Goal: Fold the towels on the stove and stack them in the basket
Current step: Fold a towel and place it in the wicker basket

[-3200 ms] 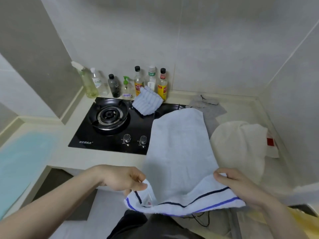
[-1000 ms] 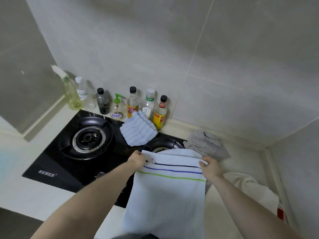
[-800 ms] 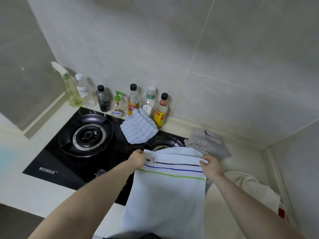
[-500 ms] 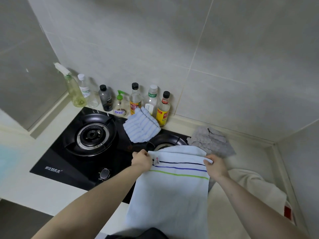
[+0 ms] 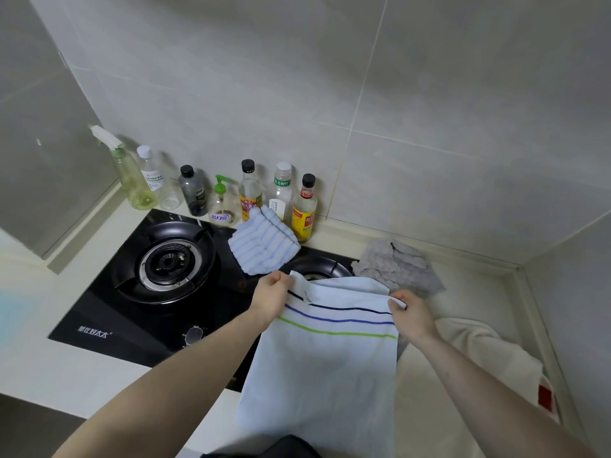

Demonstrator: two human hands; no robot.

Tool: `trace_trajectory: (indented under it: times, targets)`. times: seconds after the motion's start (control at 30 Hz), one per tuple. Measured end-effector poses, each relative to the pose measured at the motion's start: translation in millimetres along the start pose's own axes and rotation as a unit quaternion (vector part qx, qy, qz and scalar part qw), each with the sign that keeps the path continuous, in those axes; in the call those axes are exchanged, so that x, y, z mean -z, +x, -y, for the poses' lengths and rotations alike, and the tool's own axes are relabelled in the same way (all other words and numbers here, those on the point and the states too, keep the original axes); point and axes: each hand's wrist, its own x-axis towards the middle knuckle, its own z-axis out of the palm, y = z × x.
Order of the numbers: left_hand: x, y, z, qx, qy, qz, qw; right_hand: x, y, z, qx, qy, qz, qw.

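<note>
Fingers (image 5: 280,281) of my left hand (image 5: 271,297) were curled round the far left corner of the white towel (image 5: 325,368), pinching it beside a small label; fingers of my right hand (image 5: 411,312) were curled likewise round the far right corner, at the edge's end.

Item, white towel: folded over on itself, far edge held level across the right burner (image 5: 319,267), near end hanging off the worktop (image 5: 39,371) front towards me. Three thin stripes ran across it just below the held edge: dark, blue, green.

Item, blue-striped towel (image 5: 263,247): folded small, lying on the black stove (image 5: 109,322) between the two burners, near the bottles, just beyond my left hand.

Item, grey towel (image 5: 398,266): rumpled, on the worktop at the stove's right rear corner, partly covered by the white towel's far right corner.

Item, cream cloth (image 5: 489,355): lying loose to the right of my right forearm; a red patch showed at its right edge. Whether it covered a basket I could not tell.

Item, left burner (image 5: 168,262): uncovered, with a control knob (image 5: 195,335) at the stove's front.

Item, row of bottles along the tiled wall behind the stove: spray bottle (image 5: 127,173) at the left, a green pump bottle (image 5: 222,203) midway, a yellow-labelled bottle (image 5: 305,208) at the right.
</note>
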Motion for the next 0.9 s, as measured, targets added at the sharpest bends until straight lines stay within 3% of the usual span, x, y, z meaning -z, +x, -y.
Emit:
trace_trajectory:
  times: [0.1,0.17,0.4,0.6,0.9]
  targets:
    - [-1.6,-4.8,-8.5,-0.1,0.049,-0.037,0.993,1.7,0.9,2.7,-0.001,0.001,-0.005,1.0]
    - [-1.8,-5.5,-11.2,-0.122,0.069,-0.052,0.989,2.4,1.2,2.4,-0.001,0.002,-0.006,1.0]
    - [7.3,6.1,-2.8,-0.087,0.219,-0.077,0.969,-2.7,6.6,2.3,-0.018,-0.012,0.004,1.0]
    - [10.1,16.7,-10.2,-0.102,0.223,-0.089,0.965,-1.3,21.2,2.2,-0.039,-0.002,-0.027,0.999]
    - [0.0,40.2,-13.6,-0.058,0.268,-0.102,0.956,-11.9,49.7,4.2,-0.068,-0.011,-0.061,0.996]
